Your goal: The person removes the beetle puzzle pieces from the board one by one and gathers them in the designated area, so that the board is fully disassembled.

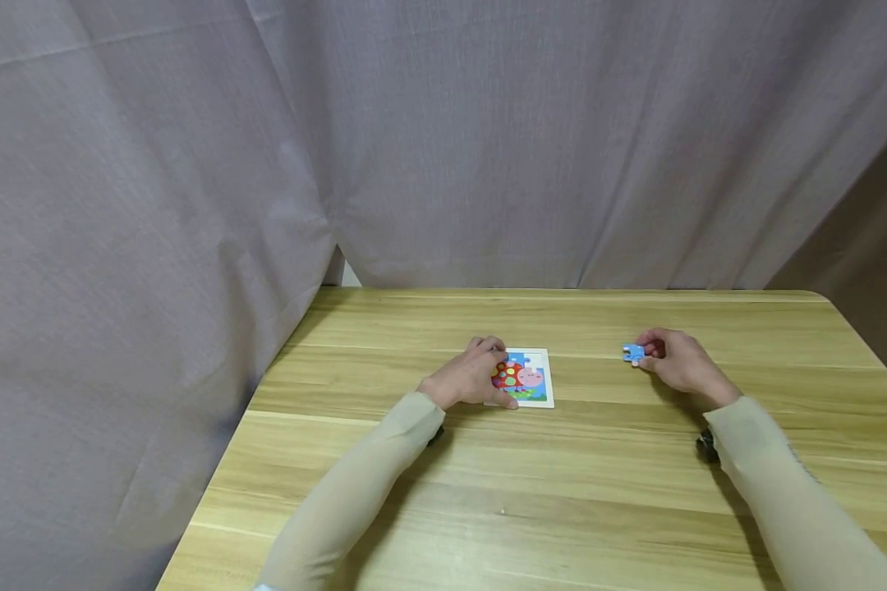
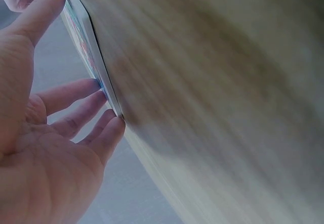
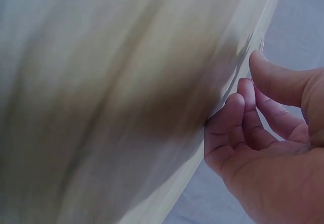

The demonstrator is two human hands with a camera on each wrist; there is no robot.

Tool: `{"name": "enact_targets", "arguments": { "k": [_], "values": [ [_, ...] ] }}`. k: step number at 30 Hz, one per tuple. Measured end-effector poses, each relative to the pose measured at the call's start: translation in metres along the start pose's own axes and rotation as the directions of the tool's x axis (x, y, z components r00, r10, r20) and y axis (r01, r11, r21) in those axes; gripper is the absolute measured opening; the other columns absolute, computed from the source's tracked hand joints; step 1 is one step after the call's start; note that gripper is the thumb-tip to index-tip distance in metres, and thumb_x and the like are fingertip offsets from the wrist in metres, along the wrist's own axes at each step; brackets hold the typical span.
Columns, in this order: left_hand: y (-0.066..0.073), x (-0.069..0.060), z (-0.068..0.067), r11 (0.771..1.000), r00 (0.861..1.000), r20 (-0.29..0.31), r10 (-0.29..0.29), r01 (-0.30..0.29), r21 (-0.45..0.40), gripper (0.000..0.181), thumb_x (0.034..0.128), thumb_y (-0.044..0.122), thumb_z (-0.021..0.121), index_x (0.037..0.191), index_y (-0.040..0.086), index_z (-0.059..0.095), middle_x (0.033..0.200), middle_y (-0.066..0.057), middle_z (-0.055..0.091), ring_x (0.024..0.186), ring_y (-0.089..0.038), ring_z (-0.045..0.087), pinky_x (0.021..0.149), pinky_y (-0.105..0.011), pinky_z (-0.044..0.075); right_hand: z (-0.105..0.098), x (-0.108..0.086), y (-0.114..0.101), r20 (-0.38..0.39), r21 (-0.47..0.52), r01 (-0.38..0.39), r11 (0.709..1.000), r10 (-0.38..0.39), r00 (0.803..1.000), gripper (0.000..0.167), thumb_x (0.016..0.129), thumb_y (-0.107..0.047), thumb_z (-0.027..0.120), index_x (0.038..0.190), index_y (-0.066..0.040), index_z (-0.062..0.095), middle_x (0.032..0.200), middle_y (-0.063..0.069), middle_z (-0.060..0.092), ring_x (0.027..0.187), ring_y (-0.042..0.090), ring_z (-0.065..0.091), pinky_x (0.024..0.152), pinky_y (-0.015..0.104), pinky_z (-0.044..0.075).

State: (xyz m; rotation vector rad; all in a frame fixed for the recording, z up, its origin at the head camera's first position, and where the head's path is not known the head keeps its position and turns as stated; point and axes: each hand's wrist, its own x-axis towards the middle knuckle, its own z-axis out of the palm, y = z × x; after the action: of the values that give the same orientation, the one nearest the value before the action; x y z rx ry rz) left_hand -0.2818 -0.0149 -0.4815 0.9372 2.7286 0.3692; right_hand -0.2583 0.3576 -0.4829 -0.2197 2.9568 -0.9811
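The left hand (image 1: 473, 373) spans the puzzle board (image 1: 549, 386) on the desk (image 1: 532, 492), its grip spread wide, thumb on the near edge and fingertips at the far one. Well apart to the right, the right hand (image 1: 682, 361) has thumb and fingers drawn nearly together, a light grip on the right side of the blue piece (image 1: 632, 353); whether that touches the desk I cannot tell. Best to brace the board by its rim, not its picture. The piece looks thin, so hold it by the edges, turn its notch to suit what looks like a pale gap at the board's upper right, and lower it flat
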Motion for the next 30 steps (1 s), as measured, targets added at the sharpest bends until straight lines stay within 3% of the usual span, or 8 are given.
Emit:
{"name": "enact_targets", "arguments": {
  "k": [11, 30],
  "values": [
    [0.000, 0.000, 0.002, 1.000, 1.000, -0.004, 0.002, -0.002, 0.009, 0.083, 0.0887, 0.053, 0.089, 0.152, 0.006, 0.062, 0.166, -0.005, 0.049, 0.154, -0.025, 0.042, 0.126, -0.035, 0.046, -0.006, -0.002, 0.008, 0.026, -0.051, -0.030, 0.998, 0.032, 0.999, 0.028, 0.097, -0.003, 0.074, 0.120, 0.012, 0.068, 0.106, 0.024, 0.072, 0.094, 0.024, 0.064, 0.077, 0.022, 0.046],
    [0.001, -0.001, 0.000, 1.000, 1.000, 0.001, -0.001, 0.001, -0.005, 0.084, 0.0892, 0.053, 0.089, 0.153, 0.006, 0.061, 0.166, -0.005, 0.048, 0.153, -0.025, 0.043, 0.124, -0.036, 0.047, -0.015, 0.002, 0.014, 0.096, -0.030, -0.054, 0.998, 0.057, 0.994, 0.031, 0.095, 0.001, 0.075, 0.121, 0.016, 0.066, 0.103, 0.024, 0.069, 0.090, 0.017, 0.058, 0.071, 0.018, 0.044]
  ]
}}
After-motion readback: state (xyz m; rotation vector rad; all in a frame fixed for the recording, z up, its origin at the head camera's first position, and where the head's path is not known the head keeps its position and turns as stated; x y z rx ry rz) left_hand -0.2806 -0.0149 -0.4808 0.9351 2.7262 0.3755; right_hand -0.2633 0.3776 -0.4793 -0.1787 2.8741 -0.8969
